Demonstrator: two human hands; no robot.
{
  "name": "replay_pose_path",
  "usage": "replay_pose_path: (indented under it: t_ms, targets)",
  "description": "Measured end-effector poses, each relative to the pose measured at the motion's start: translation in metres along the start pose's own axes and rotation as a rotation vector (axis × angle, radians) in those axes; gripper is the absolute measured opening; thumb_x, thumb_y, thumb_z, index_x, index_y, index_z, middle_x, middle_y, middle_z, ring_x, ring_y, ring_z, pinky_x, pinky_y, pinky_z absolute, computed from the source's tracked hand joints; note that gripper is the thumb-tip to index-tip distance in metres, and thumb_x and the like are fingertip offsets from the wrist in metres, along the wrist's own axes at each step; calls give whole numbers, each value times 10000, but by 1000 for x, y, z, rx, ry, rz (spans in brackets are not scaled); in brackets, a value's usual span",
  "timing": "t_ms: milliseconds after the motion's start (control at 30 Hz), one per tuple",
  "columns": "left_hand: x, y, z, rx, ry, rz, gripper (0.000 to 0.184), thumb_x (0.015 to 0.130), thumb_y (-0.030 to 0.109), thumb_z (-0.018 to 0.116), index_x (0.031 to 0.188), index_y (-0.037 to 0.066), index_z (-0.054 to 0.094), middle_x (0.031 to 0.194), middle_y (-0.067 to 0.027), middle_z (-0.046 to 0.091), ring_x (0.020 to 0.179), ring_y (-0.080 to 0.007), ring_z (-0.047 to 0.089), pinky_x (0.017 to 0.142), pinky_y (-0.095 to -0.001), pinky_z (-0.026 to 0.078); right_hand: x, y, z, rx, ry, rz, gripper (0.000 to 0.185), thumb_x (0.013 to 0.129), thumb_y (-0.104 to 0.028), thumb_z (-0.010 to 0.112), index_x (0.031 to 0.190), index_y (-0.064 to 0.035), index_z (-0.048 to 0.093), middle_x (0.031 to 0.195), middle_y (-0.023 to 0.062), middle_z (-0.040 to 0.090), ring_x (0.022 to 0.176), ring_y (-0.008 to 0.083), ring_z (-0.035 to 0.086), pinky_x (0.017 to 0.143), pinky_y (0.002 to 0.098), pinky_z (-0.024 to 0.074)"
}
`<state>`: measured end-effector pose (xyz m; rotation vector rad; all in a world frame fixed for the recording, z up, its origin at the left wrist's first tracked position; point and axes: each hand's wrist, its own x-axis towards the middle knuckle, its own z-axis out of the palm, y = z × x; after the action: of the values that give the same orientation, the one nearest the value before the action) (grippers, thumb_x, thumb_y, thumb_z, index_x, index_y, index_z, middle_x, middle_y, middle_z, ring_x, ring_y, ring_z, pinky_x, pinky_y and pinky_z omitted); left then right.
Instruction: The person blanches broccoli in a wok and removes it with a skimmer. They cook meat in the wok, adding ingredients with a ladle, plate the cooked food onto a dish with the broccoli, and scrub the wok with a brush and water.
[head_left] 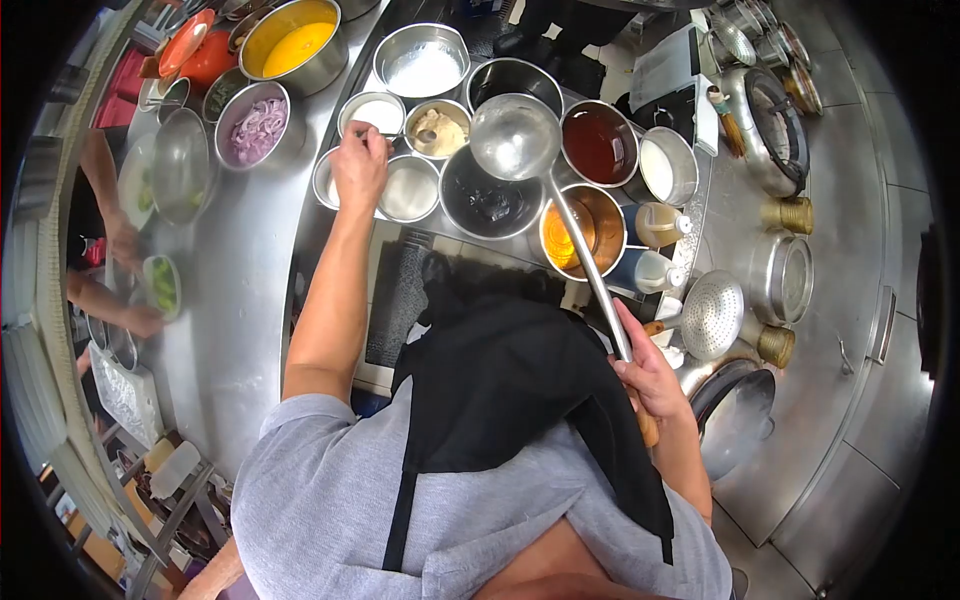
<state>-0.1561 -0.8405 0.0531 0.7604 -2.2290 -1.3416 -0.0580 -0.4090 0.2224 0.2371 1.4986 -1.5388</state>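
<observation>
Long-handled steel ladle over round dark metal pots.
Right hand wraps its handle, probably for reach; left hand pinches, but on what, I cannot tell.

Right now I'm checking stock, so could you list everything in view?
Ladle: one, steel, above the containers.
Round containers: at least ten, steel, ahead.
Bottles: two, brownish and pale, beside the containers.
Skimmer: one, steel, right.
Yellow-filled pot: one, steel, upper left.
Onion bowl: one, steel, left.
Green-filled tub: one, pale, far left.
Other cookware: many, uncountable, mostly steel, edges.
Co-worker's hands: two, bare, far left.
Apron: one, black, lower centre.
Left grip: one, bare, near white-filled containers.
Right grip: one, bare, on ladle handle.
</observation>
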Motion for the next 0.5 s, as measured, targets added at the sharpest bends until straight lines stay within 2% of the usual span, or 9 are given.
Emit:
replay_pose_path:
  t_ms: [67,100,167,200,267,367,400,467,500]
  targets:
    - [6,-7,16,3,-17,7,155,929,151,551,945,2,591,696,-154,685,669,-276,704,654,-380,545,-3,-1,2,-1,14,-15,863,859,3,551,1567,-230,115,720,19,458,507,76,402,382,205,397]
    - [10,-11,25,90,-16,77,153,924,152,555,953,6,591,714,-169,682,690,-318,693,664,-407,536,-5,-2,4,33,56,22,868,824,-18,581,1561,-164,149,1094,22,424,613,43,433,492,183,396]
    - [13,-18,40,162,-6,165,169,913,168,561,966,11,593,764,-209,670,754,-413,655,695,-469,506,-7,0,6,70,106,56,882,789,-39,612,1556,-98,183,1468,26,389,719,9,463,603,160,394]
    - [14,-18,44,156,-11,167,169,913,168,561,966,11,593,764,-209,670,754,-413,655,695,-469,506,-6,3,5,46,96,13,870,822,-19,583,1561,-161,148,1093,25,427,618,41,435,490,179,395]
    - [17,-22,52,147,-54,116,186,918,184,556,973,10,593,777,-216,669,769,-404,662,703,-464,506,-5,9,2,22,93,-30,867,855,1,554,1567,-224,112,719,25,464,517,73,407,377,198,395]
    - [21,-40,63,82,-44,37,189,922,171,542,956,-9,587,784,-199,695,731,-344,692,705,-428,529,-9,13,4,19,96,-47,866,855,2,552,1567,-221,113,713,19,468,528,68,413,375,193,394]
    - [23,-42,64,-11,-25,-21,191,925,165,534,947,-18,584,786,-193,704,705,-311,703,699,-405,539,-11,11,8,62,137,-40,860,829,22,557,1562,-146,141,1131,34,381,951,93,369,699,211,381]
    - [26,-47,61,-125,-43,-125,195,933,150,513,937,-35,574,772,-170,716,647,-228,706,650,-346,555,-13,12,10,109,183,-36,858,803,41,563,1557,-71,169,1549,49,295,1374,117,326,1022,229,369]
    - [26,-47,56,-209,-20,-184,196,939,145,504,942,-40,568,766,-166,714,636,-206,701,625,-321,554,-13,14,8,109,181,-49,860,803,43,565,1557,-77,170,1531,41,318,1276,104,410,964,218,401]
